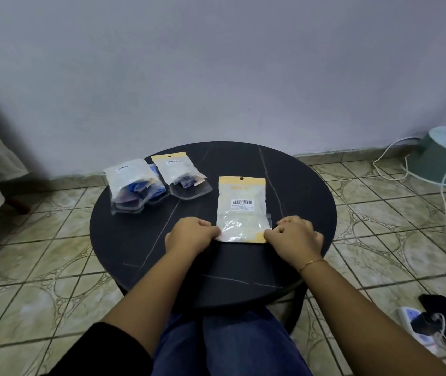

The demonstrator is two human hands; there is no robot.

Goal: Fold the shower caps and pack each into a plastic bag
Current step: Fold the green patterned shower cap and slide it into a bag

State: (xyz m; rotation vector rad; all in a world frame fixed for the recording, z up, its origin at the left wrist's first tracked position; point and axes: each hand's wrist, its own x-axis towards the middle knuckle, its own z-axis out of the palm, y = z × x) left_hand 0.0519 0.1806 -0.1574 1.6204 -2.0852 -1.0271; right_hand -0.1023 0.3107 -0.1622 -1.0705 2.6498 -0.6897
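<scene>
Plastic bag (240, 210) lies flat mid-counter (297, 191), pale cap inside; left grip (189, 232) and right grip (295, 237) pinch its near corners.

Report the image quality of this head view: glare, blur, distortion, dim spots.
Head view: glare glints off the near plastic bag between the left hand and right hand; its barcode shows but the print under it is unreadable; wide-angle bending curves the floor tiles at the edges; the left border is dark and blurred; the black table shows only faint streaks.
</scene>
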